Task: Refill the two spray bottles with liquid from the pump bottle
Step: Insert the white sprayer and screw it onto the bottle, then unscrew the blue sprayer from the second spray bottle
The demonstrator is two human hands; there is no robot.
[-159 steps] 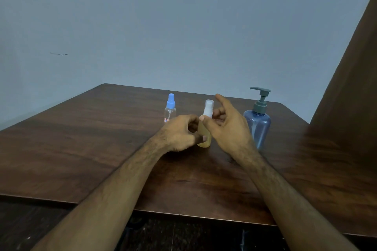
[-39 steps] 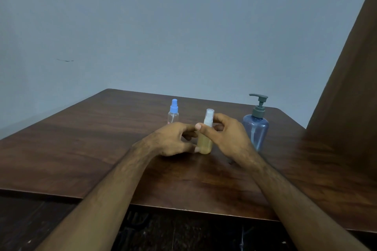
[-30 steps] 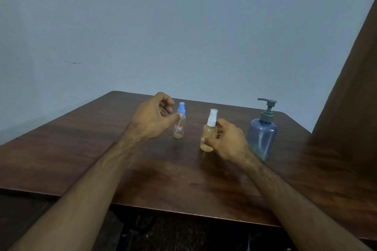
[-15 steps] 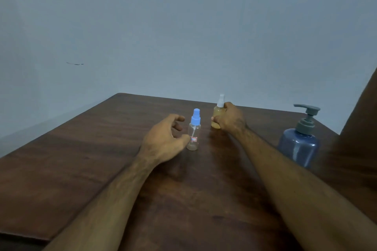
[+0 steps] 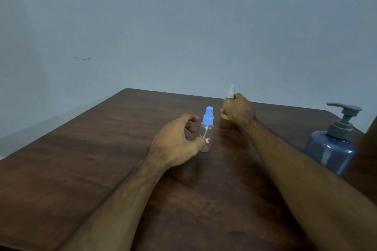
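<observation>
A small clear spray bottle with a blue cap (image 5: 207, 128) stands upright mid-table. My left hand (image 5: 175, 141) is cupped just left of it, thumb tip touching its lower side, fingers curved and apart from it. Farther back stands an amber spray bottle with a white cap (image 5: 226, 106); my right hand (image 5: 240, 112) grips its body from the right, hiding most of it. The blue translucent pump bottle (image 5: 331, 150) with a grey pump head stands at the right, beside my right forearm.
The dark wooden table (image 5: 81, 169) stretches left and toward me. A plain grey-blue wall rises behind its far edge. A brown wooden panel (image 5: 374, 128) shows at the right border.
My left hand let go of the amber bottle and moved to the blue-capped bottle. My right hand moved the amber bottle toward the table's far side. The view shifted left.
</observation>
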